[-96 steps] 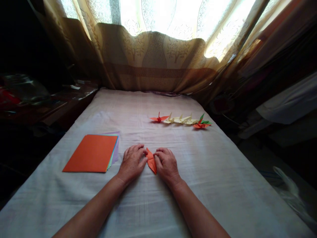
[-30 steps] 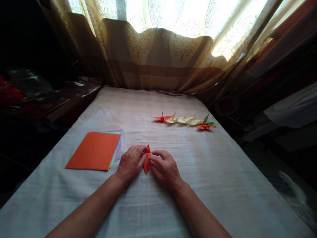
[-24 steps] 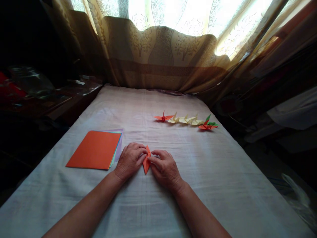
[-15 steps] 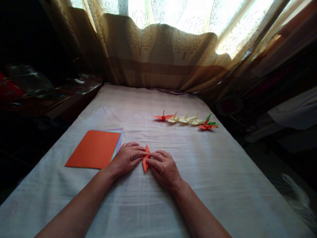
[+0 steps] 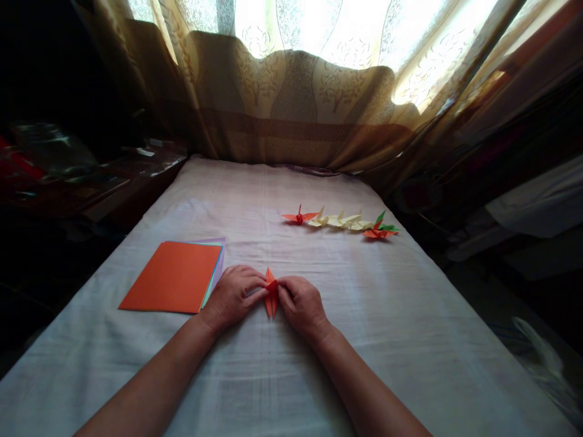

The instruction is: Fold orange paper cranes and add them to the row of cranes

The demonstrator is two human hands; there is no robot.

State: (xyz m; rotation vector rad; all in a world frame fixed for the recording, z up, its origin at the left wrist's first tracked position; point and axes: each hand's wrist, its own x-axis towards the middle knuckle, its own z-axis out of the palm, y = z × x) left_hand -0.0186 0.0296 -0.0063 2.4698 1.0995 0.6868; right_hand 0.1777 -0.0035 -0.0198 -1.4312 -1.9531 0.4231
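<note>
A narrow, pointed piece of folded orange paper stands between my hands on the pale sheet. My left hand pinches its left side between thumb and fingers. On the other side my right hand is closed, with thumb and forefinger gripping the paper's right edge. The two lower points of the paper show a slit between them. Left of my left hand lies a stack of square paper, orange on top, with blue and lilac edges showing at its right.
Beyond my hands, to the right, folded paper cranes stand in a row: an orange crane, several cream cranes, a green crane and another orange crane. A patterned curtain hangs behind the far edge.
My right fingers have gone from lying on the folded paper to pinching its right edge. The paper has opened out a little, its middle raised and its lower points apart.
</note>
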